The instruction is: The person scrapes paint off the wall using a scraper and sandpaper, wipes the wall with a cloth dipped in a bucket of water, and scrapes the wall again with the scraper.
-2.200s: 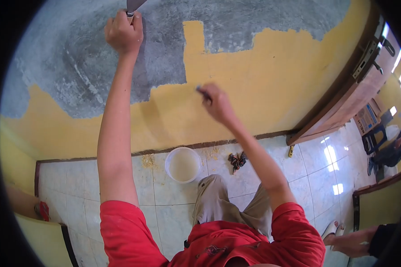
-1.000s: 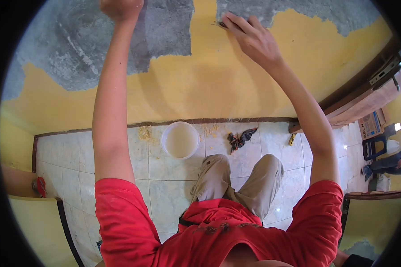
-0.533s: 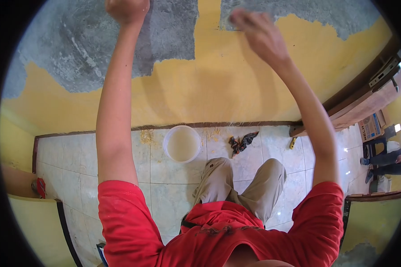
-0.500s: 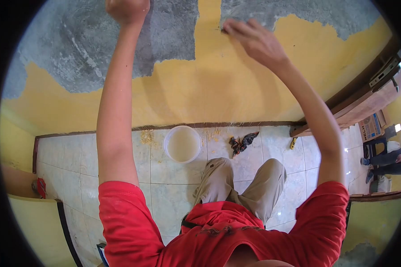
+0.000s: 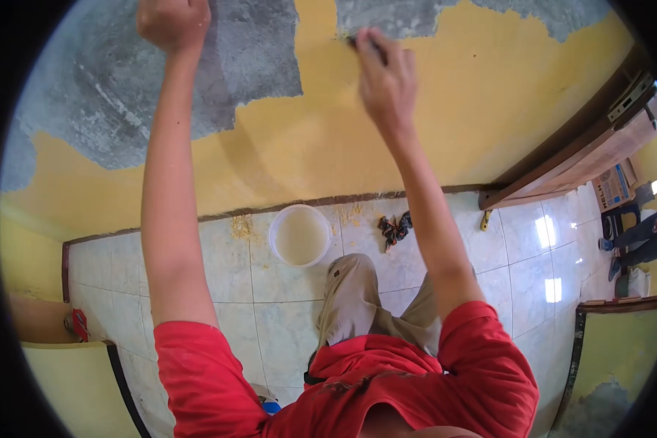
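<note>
Right hand [image 5: 388, 84], one o'clock, pinches a small dark tool [image 5: 352, 41] at twelve, near the grey wall patch [image 5: 398, 18], probably light, stiff, best gripped rearward; left hand [image 5: 171, 23], eleven o'clock, curled, whether gripping anything can't tell.

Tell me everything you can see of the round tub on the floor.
The tub is round, whitish and translucent, apparently plastic, with an open top. Inside shows a pale, cloudy beige; whether that is liquid is unclear. It stands upright on the tiled floor, near the wall, yellowish scraps and the left knee. Neither the left hand nor the right hand touches it.
</note>
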A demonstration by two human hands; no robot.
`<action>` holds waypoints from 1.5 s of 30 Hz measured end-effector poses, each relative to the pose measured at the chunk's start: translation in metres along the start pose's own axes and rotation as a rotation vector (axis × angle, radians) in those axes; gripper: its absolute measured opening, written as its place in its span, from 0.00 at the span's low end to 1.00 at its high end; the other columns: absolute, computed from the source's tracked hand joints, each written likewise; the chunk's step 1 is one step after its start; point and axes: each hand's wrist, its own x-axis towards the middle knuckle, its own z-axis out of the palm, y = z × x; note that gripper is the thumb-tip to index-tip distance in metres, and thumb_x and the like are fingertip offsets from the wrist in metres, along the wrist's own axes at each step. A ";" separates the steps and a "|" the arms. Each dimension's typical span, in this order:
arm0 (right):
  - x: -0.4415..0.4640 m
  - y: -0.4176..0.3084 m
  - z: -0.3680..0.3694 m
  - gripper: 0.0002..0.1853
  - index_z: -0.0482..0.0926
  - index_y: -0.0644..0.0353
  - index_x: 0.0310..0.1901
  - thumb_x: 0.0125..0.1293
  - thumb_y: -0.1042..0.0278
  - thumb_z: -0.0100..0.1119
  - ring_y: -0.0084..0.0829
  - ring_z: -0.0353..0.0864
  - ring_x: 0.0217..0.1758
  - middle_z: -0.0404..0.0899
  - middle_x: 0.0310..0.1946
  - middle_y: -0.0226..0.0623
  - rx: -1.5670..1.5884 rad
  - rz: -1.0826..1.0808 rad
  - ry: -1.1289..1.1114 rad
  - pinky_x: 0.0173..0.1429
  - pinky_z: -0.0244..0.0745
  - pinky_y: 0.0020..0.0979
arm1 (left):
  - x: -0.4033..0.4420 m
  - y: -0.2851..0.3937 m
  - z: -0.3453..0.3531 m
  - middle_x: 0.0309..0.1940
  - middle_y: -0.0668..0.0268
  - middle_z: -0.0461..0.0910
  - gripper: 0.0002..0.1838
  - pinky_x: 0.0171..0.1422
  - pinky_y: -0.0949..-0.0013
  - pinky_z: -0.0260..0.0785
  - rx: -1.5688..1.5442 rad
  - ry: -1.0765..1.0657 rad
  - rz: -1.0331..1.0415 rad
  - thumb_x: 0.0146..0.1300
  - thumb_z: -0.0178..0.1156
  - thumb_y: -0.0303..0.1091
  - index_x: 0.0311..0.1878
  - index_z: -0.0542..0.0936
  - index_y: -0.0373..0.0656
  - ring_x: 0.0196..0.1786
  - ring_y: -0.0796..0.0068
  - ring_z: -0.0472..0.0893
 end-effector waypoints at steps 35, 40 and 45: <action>0.026 0.024 -0.004 0.18 0.83 0.53 0.51 0.56 0.74 0.63 0.33 0.76 0.38 0.78 0.43 0.33 0.093 -0.290 -0.117 0.40 0.74 0.32 | -0.001 -0.033 0.015 0.16 0.59 0.74 0.19 0.26 0.55 0.63 0.120 0.026 0.075 0.55 0.62 0.46 0.22 0.71 0.40 0.22 0.52 0.75; 0.029 0.045 -0.013 0.22 0.78 0.55 0.56 0.57 0.74 0.55 0.30 0.74 0.38 0.76 0.48 0.28 0.057 -0.374 -0.209 0.43 0.73 0.30 | 0.006 -0.038 0.011 0.17 0.57 0.75 0.19 0.25 0.54 0.63 0.089 0.064 0.151 0.55 0.61 0.45 0.20 0.71 0.40 0.22 0.50 0.75; 0.019 0.055 -0.033 0.24 0.77 0.53 0.57 0.56 0.73 0.55 0.30 0.74 0.38 0.76 0.49 0.27 0.013 -0.374 -0.337 0.43 0.74 0.29 | -0.002 -0.036 0.013 0.16 0.58 0.75 0.19 0.25 0.54 0.64 0.093 0.045 0.076 0.56 0.61 0.47 0.22 0.72 0.40 0.21 0.53 0.76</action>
